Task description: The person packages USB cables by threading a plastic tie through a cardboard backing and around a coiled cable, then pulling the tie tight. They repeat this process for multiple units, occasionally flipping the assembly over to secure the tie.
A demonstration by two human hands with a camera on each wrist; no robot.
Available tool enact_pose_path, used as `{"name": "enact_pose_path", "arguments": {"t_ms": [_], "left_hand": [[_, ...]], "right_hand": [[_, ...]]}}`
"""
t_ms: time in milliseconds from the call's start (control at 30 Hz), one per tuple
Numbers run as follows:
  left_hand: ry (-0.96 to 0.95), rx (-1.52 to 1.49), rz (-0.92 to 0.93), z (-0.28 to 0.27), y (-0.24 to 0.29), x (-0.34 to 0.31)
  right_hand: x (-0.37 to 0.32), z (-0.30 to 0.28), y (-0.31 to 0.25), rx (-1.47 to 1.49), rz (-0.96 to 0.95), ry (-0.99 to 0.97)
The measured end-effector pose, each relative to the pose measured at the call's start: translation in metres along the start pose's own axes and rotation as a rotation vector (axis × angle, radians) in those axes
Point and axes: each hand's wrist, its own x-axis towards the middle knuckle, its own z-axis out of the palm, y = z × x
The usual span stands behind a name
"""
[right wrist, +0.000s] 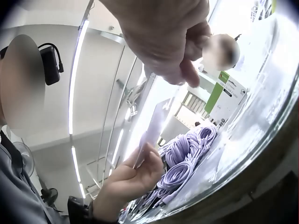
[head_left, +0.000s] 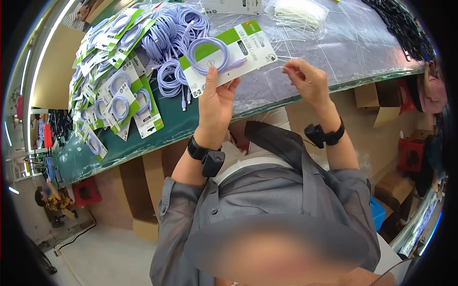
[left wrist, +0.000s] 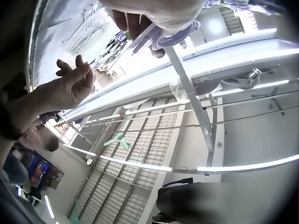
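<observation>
My left hand (head_left: 215, 107) holds up a white and green retail card (head_left: 257, 47) printed "USB-C to USB-C cable", thumb on its front near the lower edge. A coiled lilac USB cable (head_left: 191, 56) is mounted on the card, one plug lying across its face. Just right of the card, my right hand (head_left: 311, 83) hovers over the table's near edge with its fingers loosely bent. Nothing shows in that hand in the left wrist view. From the right wrist, the card (right wrist: 158, 122) appears edge-on in the left hand.
Left on the green table (head_left: 167, 136) lies a heap of carded cables (head_left: 119, 107). Bundled loose lilac cables (head_left: 162, 35) sit behind the card. White zip ties (head_left: 298, 14) spill from a bag at the back; black cables (head_left: 400, 24) lie far right. Cardboard boxes (head_left: 138, 190) stand below.
</observation>
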Motion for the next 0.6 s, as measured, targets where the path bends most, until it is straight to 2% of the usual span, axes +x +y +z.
{"name": "enact_pose_path", "arguments": {"t_ms": [133,267,333,367,433,467,533,600], "left_hand": [[-0.019,-0.044,-0.053,0.007,-0.007,0.000],[-0.034,-0.075,-0.091,0.012,-0.008,-0.001],[-0.050,-0.134,-0.136,0.012,-0.006,-0.001],[-0.049,-0.131,-0.135,0.011,-0.005,-0.001],[-0.043,-0.235,-0.169,0.009,-0.002,0.000],[-0.040,-0.229,-0.170,0.009,-0.002,0.001],[0.028,-0.343,-0.219,0.008,-0.001,0.002],[0.037,-0.354,-0.252,0.006,-0.002,0.001]], "right_hand": [[-0.009,0.021,0.001,0.277,-0.002,0.132],[-0.011,0.039,0.004,0.308,0.040,0.178],[-0.012,0.042,-0.003,0.424,0.161,0.184],[-0.015,0.043,-0.004,0.428,0.161,0.185],[-0.022,0.045,-0.008,0.651,0.268,0.000],[-0.023,0.043,-0.012,0.657,0.271,0.003],[-0.022,0.035,-0.022,0.301,-0.004,-0.072],[-0.021,0.034,-0.030,0.269,-0.004,-0.050]]}}
